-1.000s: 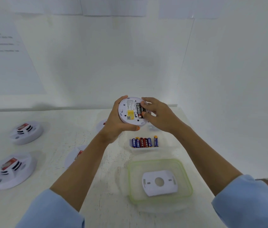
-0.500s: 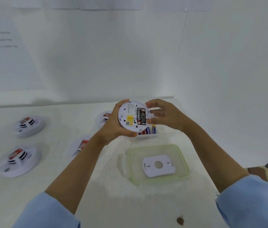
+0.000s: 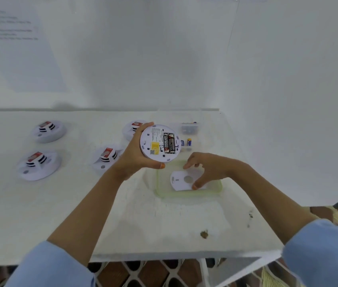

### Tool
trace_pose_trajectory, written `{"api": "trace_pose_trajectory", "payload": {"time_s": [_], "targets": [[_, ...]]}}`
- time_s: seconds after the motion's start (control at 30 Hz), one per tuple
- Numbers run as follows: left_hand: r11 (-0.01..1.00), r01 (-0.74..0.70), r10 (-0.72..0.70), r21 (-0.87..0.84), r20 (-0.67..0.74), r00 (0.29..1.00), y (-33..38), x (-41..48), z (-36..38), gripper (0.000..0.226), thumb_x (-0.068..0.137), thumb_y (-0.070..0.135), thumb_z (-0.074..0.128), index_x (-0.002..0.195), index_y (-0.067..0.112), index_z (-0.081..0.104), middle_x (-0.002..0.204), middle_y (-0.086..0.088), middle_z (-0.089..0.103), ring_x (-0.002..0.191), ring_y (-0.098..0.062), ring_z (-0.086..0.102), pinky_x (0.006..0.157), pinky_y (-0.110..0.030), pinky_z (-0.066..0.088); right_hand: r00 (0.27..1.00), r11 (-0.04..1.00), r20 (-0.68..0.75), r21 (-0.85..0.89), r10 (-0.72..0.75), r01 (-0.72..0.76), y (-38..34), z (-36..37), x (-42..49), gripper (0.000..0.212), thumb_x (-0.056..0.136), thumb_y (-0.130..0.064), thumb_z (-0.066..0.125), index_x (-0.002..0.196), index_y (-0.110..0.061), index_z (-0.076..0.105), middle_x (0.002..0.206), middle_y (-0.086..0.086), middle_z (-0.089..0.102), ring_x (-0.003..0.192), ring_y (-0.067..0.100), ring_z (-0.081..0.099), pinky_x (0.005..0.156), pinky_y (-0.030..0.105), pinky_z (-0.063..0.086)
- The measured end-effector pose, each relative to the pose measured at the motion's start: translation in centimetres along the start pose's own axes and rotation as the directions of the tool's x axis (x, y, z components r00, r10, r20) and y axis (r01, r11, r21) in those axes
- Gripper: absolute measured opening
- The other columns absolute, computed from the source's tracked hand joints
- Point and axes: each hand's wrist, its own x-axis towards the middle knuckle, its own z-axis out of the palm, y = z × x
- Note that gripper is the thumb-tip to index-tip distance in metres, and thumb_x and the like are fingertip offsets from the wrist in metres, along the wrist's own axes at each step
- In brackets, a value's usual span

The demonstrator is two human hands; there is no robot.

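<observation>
A white tabletop (image 3: 39,214) fills a corner of plain white walls (image 3: 143,59). Behind it, printed sheets (image 3: 12,38) hang on the wall; below its front edge shows a brown diamond-patterned floor (image 3: 143,274).

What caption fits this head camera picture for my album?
Left hand holds a battery-loaded smoke detector; right hand reaches for the white cover plate in the container.

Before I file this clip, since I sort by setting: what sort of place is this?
Probably a small assembly bench: a white table against white walls, several smoke detectors laid out on it, spare batteries in a clear tray, a printed sheet on the wall.
</observation>
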Motion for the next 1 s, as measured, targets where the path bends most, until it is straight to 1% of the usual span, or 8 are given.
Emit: {"api": "trace_pose_trajectory", "payload": {"time_s": [0.17, 0.33, 0.43, 0.57, 0.67, 0.77, 0.9, 1.0], "targets": [[1.000, 0.014, -0.014, 0.004, -0.011, 1.000, 0.2, -0.9, 0.1, 0.105, 0.048, -0.007, 0.076, 0.138, 0.017, 0.026, 0.110, 0.041, 0.049, 0.107, 0.011, 0.052, 0.082, -0.023, 0.053, 0.999, 0.994, -0.018, -0.102, -0.028, 0.026, -0.4, 0.2, 0.2, 0.069, 0.072, -0.027, 0.077, 0.133, -0.016, 0.047, 0.128, -0.001, 0.042, 0.115, 0.017, 0.044, 0.094, 0.025, 0.036], [1.000, 0.024, -0.024, -0.018, -0.027, 0.999, 0.5, -1.0, -0.2, 0.103, 0.048, -0.008, 0.076, 0.136, 0.021, 0.029, 0.120, 0.026, 0.044, 0.108, 0.009, 0.052, 0.082, -0.024, 0.053, 0.997, 0.989, -0.065, -0.148, -0.038, 0.028, -0.4, 0.5, 0.4, 0.074, 0.071, -0.036, 0.076, 0.135, -0.014, 0.044, 0.125, 0.000, 0.043, 0.114, 0.017, 0.044, 0.092, 0.023, 0.036], [1.000, 0.026, -0.026, 0.012, -0.006, 1.000, 0.6, -0.7, -0.2, 0.105, 0.049, -0.008, 0.076, 0.138, 0.017, 0.028, 0.116, 0.032, 0.048, 0.109, 0.008, 0.052, 0.083, -0.026, 0.054, 0.997, 0.986, -0.070, -0.167, -0.037, 0.025, -0.7, 0.4, 0.5, 0.073, 0.068, -0.038, 0.079, 0.130, -0.014, 0.048, 0.121, 0.000, 0.045, 0.109, 0.017, 0.047, 0.091, 0.026, 0.039], [0.999, 0.028, -0.028, 0.029, 0.012, 1.000, 0.7, -0.1, 0.0, 0.103, 0.049, -0.007, 0.075, 0.137, 0.016, 0.029, 0.100, 0.043, 0.051, 0.104, 0.011, 0.053, 0.083, -0.026, 0.055, 0.991, 0.989, -0.127, -0.148, -0.040, 0.021, -0.9, -0.4, 0.0, 0.066, 0.065, -0.034, 0.081, 0.121, -0.014, 0.052, 0.112, -0.002, 0.047, 0.098, 0.012, 0.045, 0.079, 0.021, 0.037], [0.999, 0.032, -0.031, -0.009, 0.002, 1.000, 0.7, 0.5, -0.3, 0.102, 0.048, -0.006, 0.076, 0.133, 0.026, 0.031, 0.119, 0.025, 0.049, 0.106, 0.005, 0.054, 0.078, -0.025, 0.056, 0.981, 0.996, -0.193, -0.093, -0.018, 0.000, -0.8, -3.4, -1.9, 0.058, 0.064, -0.028, 0.082, 0.114, -0.017, 0.056, 0.104, -0.007, 0.048, 0.097, 0.013, 0.049, 0.078, 0.024, 0.041], [0.999, 0.016, -0.017, -0.038, -0.010, 1.000, 0.9, 1.3, -0.7, 0.102, 0.048, -0.006, 0.077, 0.132, 0.029, 0.032, 0.127, 0.008, 0.047, 0.111, -0.005, 0.053, 0.075, -0.025, 0.056, 0.954, 0.998, -0.298, -0.058, -0.031, 0.014, -1.2, -6.9, -3.5, 0.052, 0.061, -0.026, 0.083, 0.107, -0.019, 0.059, 0.105, -0.003, 0.056, 0.093, 0.014, 0.054, 0.081, 0.028, 0.047], [0.999, -0.010, 0.011, -0.037, 0.027, 1.000, 1.4, 2.6, -0.9, 0.105, 0.046, -0.005, 0.079, 0.134, 0.025, 0.031, 0.128, 0.006, 0.047, 0.107, -0.001, 0.056, 0.072, -0.024, 0.055, 0.884, 0.981, -0.437, 0.014, -0.166, 0.191, -4.4, -8.1, -1.8, 0.051, 0.062, -0.021, 0.083, 0.106, -0.018, 0.059, 0.102, -0.005, 0.055, 0.085, 0.000, 0.049, 0.075, 0.016, 0.041], [0.998, -0.053, 0.052, 0.018, 0.052, 0.997, 1.9, 3.7, -1.1, 0.111, 0.039, 0.014, 0.084, 0.137, 0.019, 0.031, 0.132, 0.005, 0.045, 0.112, 0.002, 0.053, 0.076, -0.021, 0.053, 0.861, 0.971, -0.460, -0.010, -0.217, 0.239, -6.6, -7.4, 0.6, 0.054, 0.063, -0.019, 0.081, 0.113, -0.015, 0.058, 0.104, -0.003, 0.050, 0.092, 0.009, 0.050, 0.079, 0.021, 0.043]]}}
